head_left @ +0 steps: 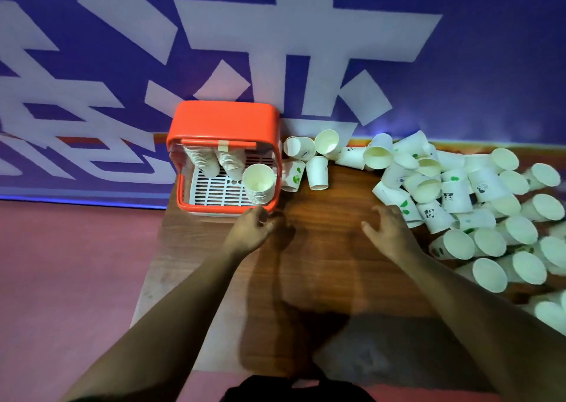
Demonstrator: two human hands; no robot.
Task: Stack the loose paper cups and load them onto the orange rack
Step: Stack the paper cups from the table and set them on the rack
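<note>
Now, orange rack (223, 116) at the left, three stacks (260, 187) standing inside. Left hand (254, 227) hangs loosely curled and empty by its front edge. Right hand (387, 227), fingers spread, sits nearer the loose cups (459, 193), heaped just to its right.

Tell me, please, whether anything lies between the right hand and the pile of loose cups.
Nothing visible does. The right hand is spread open over bare table, and the nearest loose cups lie just beyond it, with no other object between.
</note>
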